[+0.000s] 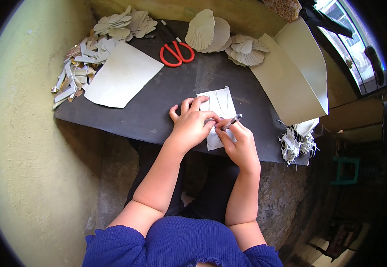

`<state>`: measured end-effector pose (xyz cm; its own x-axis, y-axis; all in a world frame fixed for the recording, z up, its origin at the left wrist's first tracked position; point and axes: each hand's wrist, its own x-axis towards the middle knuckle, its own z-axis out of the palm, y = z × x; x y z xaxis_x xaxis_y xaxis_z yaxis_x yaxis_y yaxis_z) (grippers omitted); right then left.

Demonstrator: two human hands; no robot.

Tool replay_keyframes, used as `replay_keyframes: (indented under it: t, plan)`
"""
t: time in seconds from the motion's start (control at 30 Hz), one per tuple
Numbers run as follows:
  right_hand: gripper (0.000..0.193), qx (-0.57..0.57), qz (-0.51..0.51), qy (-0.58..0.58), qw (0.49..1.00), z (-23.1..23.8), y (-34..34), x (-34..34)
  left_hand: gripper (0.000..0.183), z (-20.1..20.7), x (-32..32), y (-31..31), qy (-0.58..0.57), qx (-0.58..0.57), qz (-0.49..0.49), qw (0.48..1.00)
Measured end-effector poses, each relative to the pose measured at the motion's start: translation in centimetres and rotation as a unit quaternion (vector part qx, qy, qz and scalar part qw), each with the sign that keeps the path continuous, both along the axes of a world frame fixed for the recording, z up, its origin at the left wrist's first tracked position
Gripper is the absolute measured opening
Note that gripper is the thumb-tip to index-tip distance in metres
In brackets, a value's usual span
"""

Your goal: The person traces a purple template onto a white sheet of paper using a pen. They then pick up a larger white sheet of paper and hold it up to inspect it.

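A small white sheet (220, 101) with drawn curved outlines lies near the front of the dark table. My left hand (192, 121) rests over its left side, fingers spread and bent. The left thumb and forefinger press down close to the pen's tip; anything beneath them is hidden. My right hand (241, 141) grips a pen (232, 122), dark with a grey end, slanting over the sheet. The pen's writing end is covered by the fingers of both hands.
Red-handled scissors (177, 54) and a large white sheet (123, 75) lie beyond my left hand. Scraps (74, 80) and cut oval pieces (124, 23) heap at the far left. More ovals (201, 31), a bent cream sheet (291, 73) and shredded bits (291, 144) stand right.
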<state>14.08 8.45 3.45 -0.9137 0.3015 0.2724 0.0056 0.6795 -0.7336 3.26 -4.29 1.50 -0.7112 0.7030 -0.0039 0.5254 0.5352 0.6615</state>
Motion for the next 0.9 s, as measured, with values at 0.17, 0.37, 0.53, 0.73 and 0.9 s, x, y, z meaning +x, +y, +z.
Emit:
replay_keyframes:
  t: [0.17,0.37,0.53,0.73,0.9]
  plan:
    - [0.011,-0.013,0.0,-0.014,1.0,0.13,0.19,0.09,0.014,-0.15,-0.02,0.03,0.003,0.005,-0.003,1.0]
    - [0.011,-0.022,-0.026,0.008,0.999,-0.29,-0.37,-0.29,0.018,-0.01,0.02,0.15,-0.003,0.002,0.0,1.0]
    - [0.008,-0.019,-0.024,0.0,1.0,-0.06,-0.29,-0.17,0.02,0.19,0.0,0.07,-0.008,0.001,0.0,1.0]
    - [0.01,0.011,-0.02,0.048,0.999,-0.58,-0.23,-0.55,0.02,-0.09,0.02,0.18,-0.003,0.0,0.001,1.0]
    - [0.009,-0.008,-0.036,0.027,0.999,-0.35,-0.39,-0.6,0.021,-0.05,0.04,0.17,0.001,-0.002,0.002,1.0]
